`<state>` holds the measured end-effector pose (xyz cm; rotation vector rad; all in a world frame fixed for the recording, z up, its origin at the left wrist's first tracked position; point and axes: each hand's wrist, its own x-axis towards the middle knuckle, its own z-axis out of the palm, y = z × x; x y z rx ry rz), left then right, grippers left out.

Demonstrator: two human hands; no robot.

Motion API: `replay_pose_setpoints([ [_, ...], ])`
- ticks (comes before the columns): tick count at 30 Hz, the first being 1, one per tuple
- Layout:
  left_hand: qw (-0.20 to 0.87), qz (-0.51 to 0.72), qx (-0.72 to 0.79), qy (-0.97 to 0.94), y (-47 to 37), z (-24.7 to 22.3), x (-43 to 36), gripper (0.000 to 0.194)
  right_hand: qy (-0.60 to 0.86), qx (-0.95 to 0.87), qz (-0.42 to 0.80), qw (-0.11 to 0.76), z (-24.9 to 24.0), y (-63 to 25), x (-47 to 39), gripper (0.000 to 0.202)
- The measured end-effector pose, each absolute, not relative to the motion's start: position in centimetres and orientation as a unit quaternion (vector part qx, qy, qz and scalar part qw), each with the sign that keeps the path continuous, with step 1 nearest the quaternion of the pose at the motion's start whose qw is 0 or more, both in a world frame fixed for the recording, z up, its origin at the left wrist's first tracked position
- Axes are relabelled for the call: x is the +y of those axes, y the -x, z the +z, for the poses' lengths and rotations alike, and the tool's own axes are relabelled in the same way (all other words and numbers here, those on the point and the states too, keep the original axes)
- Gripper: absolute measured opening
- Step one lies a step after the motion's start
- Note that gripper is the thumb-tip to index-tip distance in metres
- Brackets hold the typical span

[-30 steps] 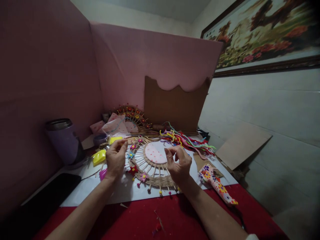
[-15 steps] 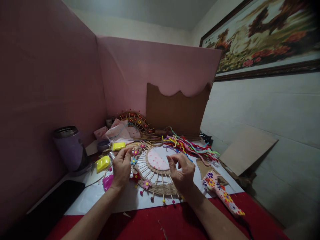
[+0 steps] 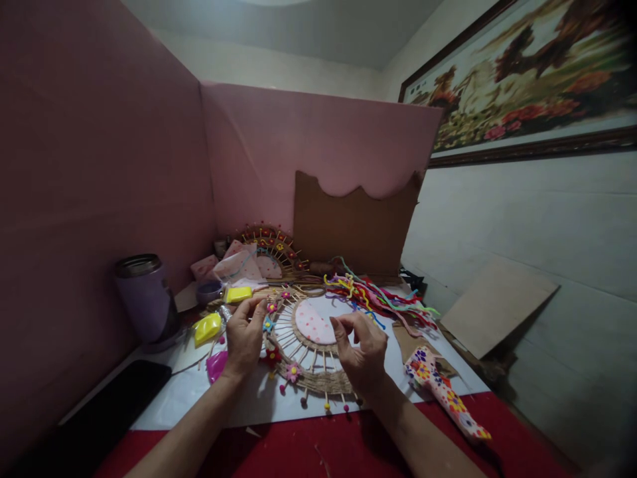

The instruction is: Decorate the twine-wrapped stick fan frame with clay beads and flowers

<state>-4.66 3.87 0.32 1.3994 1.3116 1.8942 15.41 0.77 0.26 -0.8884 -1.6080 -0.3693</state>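
A round twine-and-stick ring point(image 3: 326, 382) lies on white paper, with clay flowers on its left side, small balls on its stick ends and a dotted fabric centre point(image 3: 313, 323). Over the ring's left edge is my left hand point(image 3: 245, 337), its thumb and fingers pinched together. My right hand point(image 3: 362, 348) hovers above the right part of the ring, thumb and index finger also pinched. Whatever either pinch holds is too small to make out. Yellow clay packets point(image 3: 207, 328) and a magenta packet point(image 3: 215, 366) lie left of my left hand.
A purple tumbler point(image 3: 146, 299) and black phone point(image 3: 117, 398) are at left. Coloured pipe cleaners point(image 3: 378, 299) lie behind the ring. A flower-patterned glue gun point(image 3: 448, 393) rests at right. Cardboard point(image 3: 351, 226) stands at the back.
The whole view has shifted slightly, and things sit a little lower and to the right. Both hands keep nearly the same pinched pose over the ring.
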Motion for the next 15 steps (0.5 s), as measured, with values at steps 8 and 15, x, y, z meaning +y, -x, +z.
replay_pose_setpoints([
  [8,0.223,0.677,0.479,-0.512,4.77,-0.21,4.25,0.027,0.359,-0.691,-0.175,0.603,0.71,-15.20,0.58,0.015],
  [15,0.228,0.678,0.475,-0.513,4.80,-0.35,4.43,0.028,0.364,-0.690,-0.175,0.600,0.37,-15.31,0.84,0.015],
])
